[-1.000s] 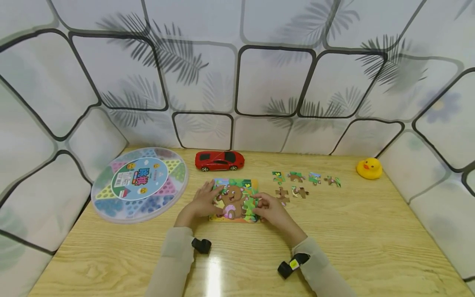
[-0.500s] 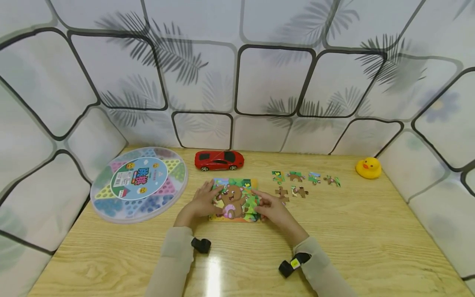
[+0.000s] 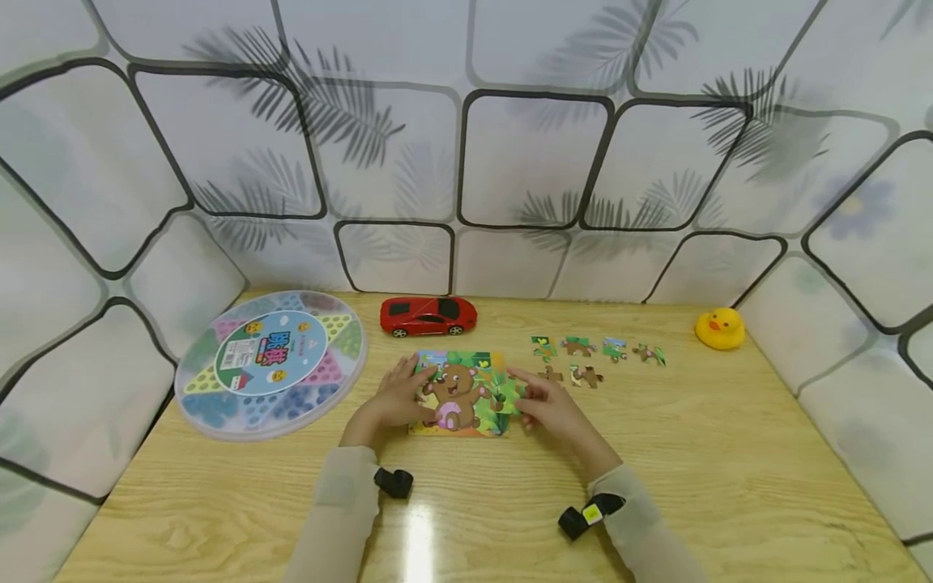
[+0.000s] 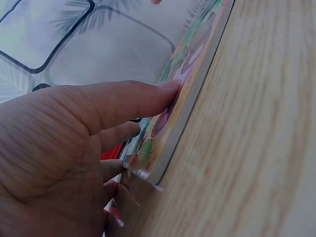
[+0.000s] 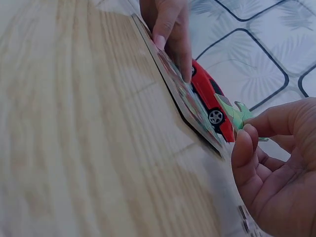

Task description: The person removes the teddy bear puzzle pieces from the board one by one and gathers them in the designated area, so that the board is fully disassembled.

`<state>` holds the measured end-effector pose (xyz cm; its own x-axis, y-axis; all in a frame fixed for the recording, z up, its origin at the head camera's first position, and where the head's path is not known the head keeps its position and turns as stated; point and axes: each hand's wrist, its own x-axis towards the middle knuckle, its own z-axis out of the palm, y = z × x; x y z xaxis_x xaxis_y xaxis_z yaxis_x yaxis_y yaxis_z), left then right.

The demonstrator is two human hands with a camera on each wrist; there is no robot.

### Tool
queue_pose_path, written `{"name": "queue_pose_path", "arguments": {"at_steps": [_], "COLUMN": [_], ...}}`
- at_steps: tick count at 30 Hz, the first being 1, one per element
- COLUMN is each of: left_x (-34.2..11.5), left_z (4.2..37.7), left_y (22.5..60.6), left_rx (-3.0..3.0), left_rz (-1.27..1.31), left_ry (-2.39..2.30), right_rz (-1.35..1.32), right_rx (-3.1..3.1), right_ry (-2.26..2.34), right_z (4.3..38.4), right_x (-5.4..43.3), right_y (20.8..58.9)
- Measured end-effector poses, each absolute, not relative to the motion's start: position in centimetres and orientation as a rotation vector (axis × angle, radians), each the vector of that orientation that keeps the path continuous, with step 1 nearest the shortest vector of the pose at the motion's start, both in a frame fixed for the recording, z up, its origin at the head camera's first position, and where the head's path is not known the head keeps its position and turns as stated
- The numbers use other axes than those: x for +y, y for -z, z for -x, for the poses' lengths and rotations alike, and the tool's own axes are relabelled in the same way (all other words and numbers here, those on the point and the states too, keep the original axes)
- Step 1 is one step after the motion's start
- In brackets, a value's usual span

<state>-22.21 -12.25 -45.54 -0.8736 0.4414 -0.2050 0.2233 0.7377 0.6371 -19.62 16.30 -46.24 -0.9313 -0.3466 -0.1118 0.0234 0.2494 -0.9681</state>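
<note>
A jigsaw puzzle (image 3: 457,389) with a bear picture lies flat in its thin tray on the table. My left hand (image 3: 395,398) rests on its left side, fingers spread. In the left wrist view the thumb (image 4: 148,98) presses on the picture near the tray's front edge. At the puzzle's right side, my right hand (image 3: 550,406) pinches a green puzzle piece (image 5: 233,113) between thumb and index finger. The right wrist view shows that piece lifted off the tray and tilted. Several loose puzzle pieces (image 3: 579,347) lie in two rows beyond the right hand, one of them partly hidden by it.
A red toy car (image 3: 428,316) stands behind the puzzle. To the left lies a round Chinese checkers box (image 3: 342,344). A yellow rubber duck (image 3: 720,329) sits at the back right. Patterned fabric walls (image 3: 535,162) enclose the table's back and sides.
My right hand has drawn a little to the right, with the green puzzle piece coming along between its fingertips. The left hand has stayed on the puzzle.
</note>
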Motion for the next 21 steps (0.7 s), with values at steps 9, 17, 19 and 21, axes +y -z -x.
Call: {"name": "queue_pose_path", "arguments": {"at_steps": [9, 17, 19, 21], "left_x": [-12.2, -12.2, -12.2, -12.3], "left_z": [22.2, 22.3, 22.3, 22.3], "left_y": [45.3, 45.5, 45.5, 45.6], "left_rx": [2.59, 2.592, 2.592, 2.591], "left_rz": [-0.513, -0.515, -0.515, -0.515], "left_ry": [-0.892, -0.892, -0.895, -0.898], "right_rz": [0.282, 0.207, 0.165, 0.124], "right_rx": [2.268, 2.335, 2.354, 2.364], "right_ry": [1.747, 1.713, 1.713, 1.719], "right_z": [20.0, 20.0, 19.9, 19.8], "right_x": [19.4, 22.5, 23.2, 23.8], "right_y": [45.7, 45.5, 45.4, 45.4]}}
